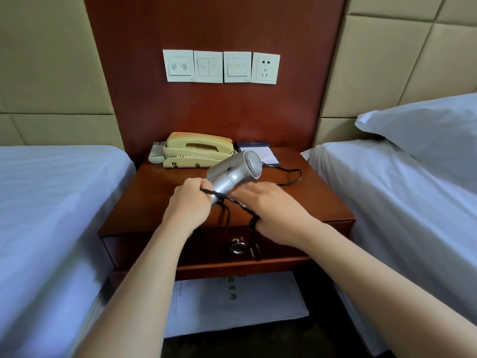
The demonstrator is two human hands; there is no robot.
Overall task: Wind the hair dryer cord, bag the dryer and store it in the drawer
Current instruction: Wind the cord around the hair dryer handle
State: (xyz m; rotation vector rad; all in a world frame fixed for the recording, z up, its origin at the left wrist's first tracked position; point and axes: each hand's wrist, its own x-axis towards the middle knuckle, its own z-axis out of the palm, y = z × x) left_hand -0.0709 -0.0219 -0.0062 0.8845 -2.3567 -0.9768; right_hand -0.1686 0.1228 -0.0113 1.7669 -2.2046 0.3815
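A silver hair dryer point(233, 171) is held tilted above the wooden nightstand point(160, 202), its grille end facing up and right. My left hand point(189, 202) is closed on the black cord point(238, 205) at the dryer's handle end. My right hand point(273, 210) lies over the handle and cord, with twisted cord running under its palm and a strand hanging down in front of the drawer point(206, 249). More cord loops on the nightstand top to the right. The drawer, with a metal ring pull point(237, 248), is closed. No bag is visible.
A cream telephone point(197, 149), a remote control point(156, 152) and a notepad point(267, 155) sit at the back of the nightstand. Wall switches and a socket point(265, 67) are above. Beds with white sheets flank both sides. White paper point(232, 303) lies on the shelf below.
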